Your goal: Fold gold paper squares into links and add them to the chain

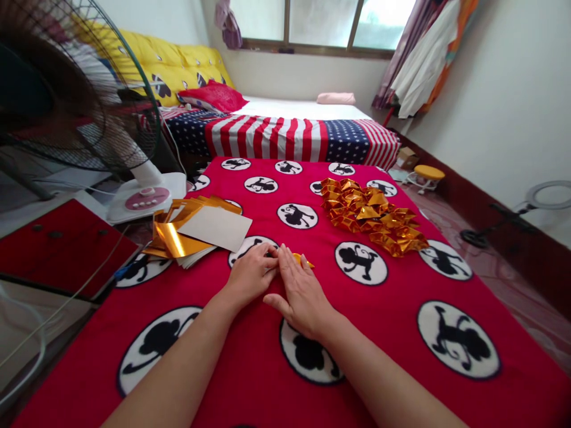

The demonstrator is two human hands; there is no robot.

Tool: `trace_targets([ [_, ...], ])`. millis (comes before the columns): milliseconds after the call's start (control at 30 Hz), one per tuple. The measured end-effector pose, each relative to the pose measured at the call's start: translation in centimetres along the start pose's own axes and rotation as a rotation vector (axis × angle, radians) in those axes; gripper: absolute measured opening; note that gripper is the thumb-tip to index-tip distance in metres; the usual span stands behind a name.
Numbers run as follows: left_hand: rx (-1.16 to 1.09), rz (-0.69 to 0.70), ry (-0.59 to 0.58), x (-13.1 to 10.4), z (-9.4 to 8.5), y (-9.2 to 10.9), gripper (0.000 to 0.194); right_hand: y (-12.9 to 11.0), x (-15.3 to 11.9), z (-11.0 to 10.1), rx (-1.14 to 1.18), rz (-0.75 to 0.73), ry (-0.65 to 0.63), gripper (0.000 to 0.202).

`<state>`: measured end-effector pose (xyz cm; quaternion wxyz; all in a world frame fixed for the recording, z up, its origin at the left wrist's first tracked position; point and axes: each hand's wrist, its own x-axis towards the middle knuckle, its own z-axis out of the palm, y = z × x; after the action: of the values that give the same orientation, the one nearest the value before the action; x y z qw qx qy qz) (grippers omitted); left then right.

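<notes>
My left hand is at the middle of the red cloth, its fingers curled together against my right fingertips. My right hand lies flat with fingers stretched out and thumb apart, pressing on a small piece of gold foil paper. Only a gold corner shows past the right fingers; the rest is hidden under the hands, and the left fingertips close at its covered edge. Left of the hands sits a stack of gold foil sheets, with a pale sheet face up on top. Folded gold paper pieces are heaped on the right.
A red cloth with monkey circles covers the surface. An electric fan stands at left beside a red-fronted cabinet. Beyond is a bed with a flag-patterned cover. A yellow stool and a ring-light stand are at right.
</notes>
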<state>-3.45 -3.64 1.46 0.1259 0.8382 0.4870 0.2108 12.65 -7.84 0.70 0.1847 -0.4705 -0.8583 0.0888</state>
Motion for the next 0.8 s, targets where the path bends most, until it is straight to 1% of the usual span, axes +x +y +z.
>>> trace_targets([
  [100, 0.019, -0.018, 0.023, 0.0, 0.2, 0.1, 0.021, 0.3, -0.4, 0.2, -0.046, 0.07, -0.038, 0.086],
  [200, 0.016, -0.036, 0.022, -0.1, 0.2, 0.2, 0.022, 1.1, -0.9, -0.3, -0.103, 0.169, -0.075, 0.086],
  [300, 0.002, -0.046, 0.024, -0.1, 0.1, 0.1, 0.024, 2.0, -1.3, -0.9, -0.144, 0.281, -0.095, 0.092],
  [367, -0.022, -0.045, 0.035, 0.1, 0.2, 0.0, 0.023, 2.3, -1.4, -1.2, -0.159, 0.319, -0.107, 0.095],
  [433, -0.056, -0.06, 0.097, 0.3, 0.3, 0.3, 0.021, 2.4, -1.4, -1.2, -0.171, 0.334, -0.123, 0.096],
  [500, -0.105, -0.065, 0.198, 0.5, 0.5, 0.9, 0.02, 2.2, -1.2, -1.0, -0.183, 0.338, -0.126, 0.095],
  [533, -0.139, -0.041, 0.238, 0.5, 0.5, 1.4, 0.024, 2.2, -1.2, -0.8, -0.191, 0.333, -0.121, 0.092],
  [567, -0.177, 0.009, 0.242, 0.6, 0.6, 2.0, 0.032, 2.1, -1.1, -0.6, -0.198, 0.321, -0.11, 0.089],
  [600, -0.211, 0.083, 0.198, 0.6, 0.8, 2.6, 0.038, 2.1, -1.1, -0.4, -0.206, 0.299, -0.097, 0.084],
  [667, -0.234, 0.226, 0.027, 0.4, 1.1, 3.5, 0.049, 2.3, -1.1, 0.1, -0.216, 0.247, -0.074, 0.077],
  [700, -0.222, 0.241, -0.031, 0.3, 1.3, 3.9, 0.054, 2.4, -1.2, 0.3, -0.216, 0.223, -0.067, 0.076],
  [800, -0.132, 0.19, -0.145, 0.0, 1.8, 4.2, 0.076, 3.0, -1.3, 0.5, -0.184, 0.19, -0.059, 0.078],
])
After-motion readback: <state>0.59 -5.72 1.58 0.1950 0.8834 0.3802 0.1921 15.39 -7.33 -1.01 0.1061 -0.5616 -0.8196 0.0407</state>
